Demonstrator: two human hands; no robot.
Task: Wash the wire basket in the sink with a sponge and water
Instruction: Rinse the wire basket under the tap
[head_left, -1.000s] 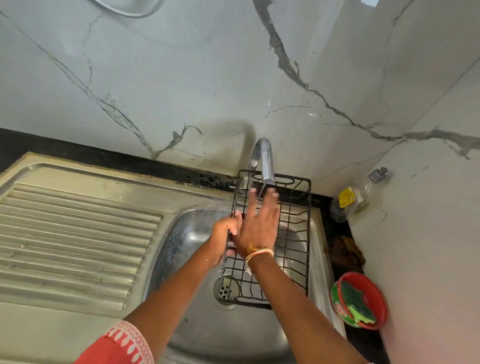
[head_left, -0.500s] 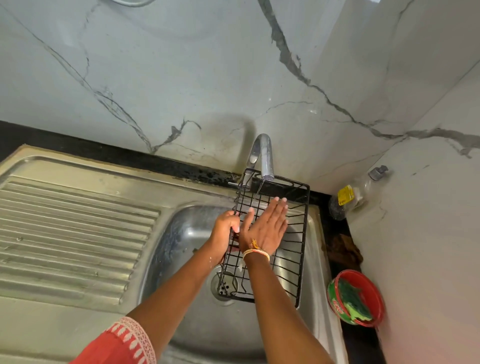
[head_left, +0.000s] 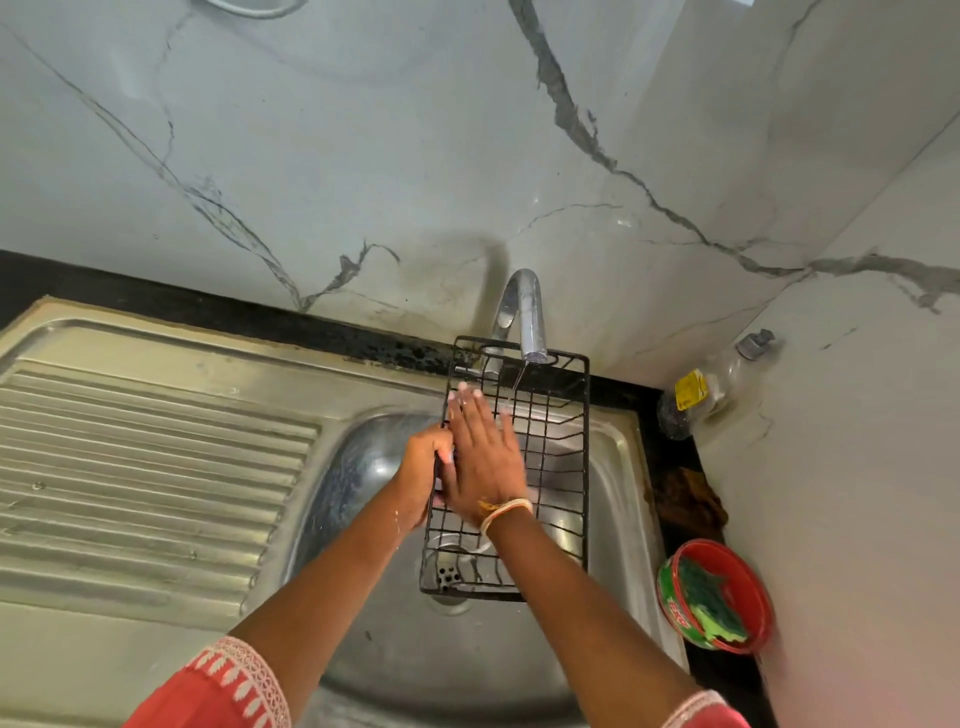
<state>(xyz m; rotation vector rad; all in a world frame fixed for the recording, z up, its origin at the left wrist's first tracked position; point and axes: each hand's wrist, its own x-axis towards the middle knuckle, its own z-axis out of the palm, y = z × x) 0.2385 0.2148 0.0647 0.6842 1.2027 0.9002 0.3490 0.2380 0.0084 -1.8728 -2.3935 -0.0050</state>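
Both hands meet at the black wire basket (head_left: 540, 462), held over the steel sink (head_left: 374, 467): the left hand (head_left: 423, 473) grips its left rim, while the right hand (head_left: 483, 467) lies open and flat on the grid. A thin stream falls from the tap (head_left: 527, 317) onto its far end. Right, on the bench (head_left: 670, 457), stands a red tub (head_left: 714, 595) holding a green scrubber (head_left: 709, 597).

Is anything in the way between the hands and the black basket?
No, nothing is in the way. The left hand grips the wire basket at its left edge, and the right hand lies flat, fingers spread, on the grid, right under the tap.
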